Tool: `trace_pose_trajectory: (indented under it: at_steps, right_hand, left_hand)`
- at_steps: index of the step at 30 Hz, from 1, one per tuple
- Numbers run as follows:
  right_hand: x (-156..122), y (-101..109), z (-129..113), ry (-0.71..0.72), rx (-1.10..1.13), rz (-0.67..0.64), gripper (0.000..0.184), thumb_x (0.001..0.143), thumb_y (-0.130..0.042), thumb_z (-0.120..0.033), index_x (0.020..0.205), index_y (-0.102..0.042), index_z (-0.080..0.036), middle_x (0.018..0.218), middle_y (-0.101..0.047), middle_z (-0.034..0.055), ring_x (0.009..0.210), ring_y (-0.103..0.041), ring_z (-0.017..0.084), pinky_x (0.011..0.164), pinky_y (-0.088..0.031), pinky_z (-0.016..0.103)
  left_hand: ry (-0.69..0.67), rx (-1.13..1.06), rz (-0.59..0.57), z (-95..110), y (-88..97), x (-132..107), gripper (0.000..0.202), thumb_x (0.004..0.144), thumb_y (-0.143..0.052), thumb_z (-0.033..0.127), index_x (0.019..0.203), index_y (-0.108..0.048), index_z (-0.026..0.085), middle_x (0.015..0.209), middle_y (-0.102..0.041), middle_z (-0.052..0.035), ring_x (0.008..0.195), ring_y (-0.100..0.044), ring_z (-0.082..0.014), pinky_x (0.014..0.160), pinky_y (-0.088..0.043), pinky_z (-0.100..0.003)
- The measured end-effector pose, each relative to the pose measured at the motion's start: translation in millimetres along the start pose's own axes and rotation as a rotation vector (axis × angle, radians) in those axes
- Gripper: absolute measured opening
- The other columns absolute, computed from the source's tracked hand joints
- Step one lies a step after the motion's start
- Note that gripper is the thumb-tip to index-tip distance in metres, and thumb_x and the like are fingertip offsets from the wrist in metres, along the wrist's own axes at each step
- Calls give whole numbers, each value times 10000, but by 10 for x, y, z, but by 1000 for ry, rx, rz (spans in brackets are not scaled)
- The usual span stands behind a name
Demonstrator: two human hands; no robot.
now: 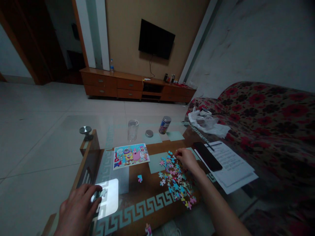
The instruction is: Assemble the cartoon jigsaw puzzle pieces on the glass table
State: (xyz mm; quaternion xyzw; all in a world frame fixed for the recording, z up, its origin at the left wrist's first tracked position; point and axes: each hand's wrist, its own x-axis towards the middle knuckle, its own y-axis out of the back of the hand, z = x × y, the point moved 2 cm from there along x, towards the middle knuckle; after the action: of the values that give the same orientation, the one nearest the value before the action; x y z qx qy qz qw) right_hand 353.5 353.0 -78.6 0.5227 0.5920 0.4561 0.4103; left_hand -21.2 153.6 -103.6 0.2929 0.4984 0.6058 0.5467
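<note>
My left hand [77,208] rests on the near left of the glass table [73,121], fingertips curled on a single jigsaw piece [102,192]. My right hand [187,158] reaches to the far edge of a heap of loose coloured jigsaw pieces [176,180], fingers pinched together on a piece there. A colourful cartoon reference picture [131,155] lies flat between the hands, farther back. One lone blue piece [140,178] lies on the glass in the middle.
A drinking glass [133,129], a round lid [149,133] and a can [164,125] stand at the table's far side. A dark phone [207,156] lies on papers [230,167] at right, beside a floral sofa [270,121]. A TV cabinet [133,86] stands beyond.
</note>
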Motion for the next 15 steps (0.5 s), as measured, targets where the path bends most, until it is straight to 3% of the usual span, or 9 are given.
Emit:
trace_pose_trajectory:
  at_steps: [9,15]
  right_hand:
    - [-70,-67,-110,100,25,-75,189,669,-655,-88,825,-715,-176,872,-705,56,815,-614,179,693,-397,241]
    - [-78,-71,-126,99,-5,-81,185,662,-676,-88,824,-702,-172,884,-693,69,824,-603,195,699,-385,257]
  left_hand:
    - [8,14,-19,17,22,6,348,872,-372,258,1083,-649,252,1183,-608,-69,1157,-508,-285,908,-412,-437]
    - [-21,-19,33,-20,-1,-6,342,869,-379,261,1079,-648,250,1161,-616,-70,1135,-513,-286,905,-416,-448]
